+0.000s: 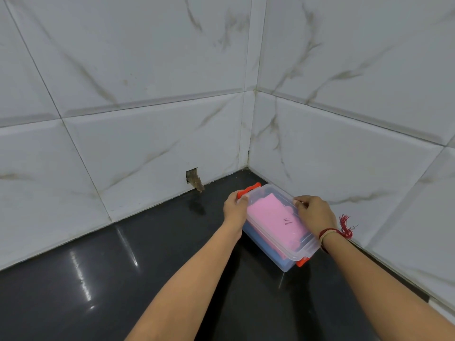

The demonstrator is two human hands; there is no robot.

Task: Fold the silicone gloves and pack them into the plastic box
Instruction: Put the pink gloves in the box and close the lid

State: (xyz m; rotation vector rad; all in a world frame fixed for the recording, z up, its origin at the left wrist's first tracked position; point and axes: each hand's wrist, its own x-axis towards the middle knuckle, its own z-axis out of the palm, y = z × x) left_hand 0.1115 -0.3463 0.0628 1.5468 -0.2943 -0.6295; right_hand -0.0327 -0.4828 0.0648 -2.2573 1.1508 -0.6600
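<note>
Inside, the pink silicone gloves [273, 217] lay folded in the lidded plastic box [266, 247] on the dark counter [123, 279]. The left hand [236, 205] gripped its far end beside an orange latch [248, 189], and the right hand [315, 212] curled its fingers over the lid's edge.

Clear plastic box [273, 252], lid on, pink folded gloves [273, 217] inside

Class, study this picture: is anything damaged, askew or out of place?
Yes. A wall tile has a rough hole just above the black counter, left of the box. Its ragged brown edge looks broken. Nothing else stands out.
</note>
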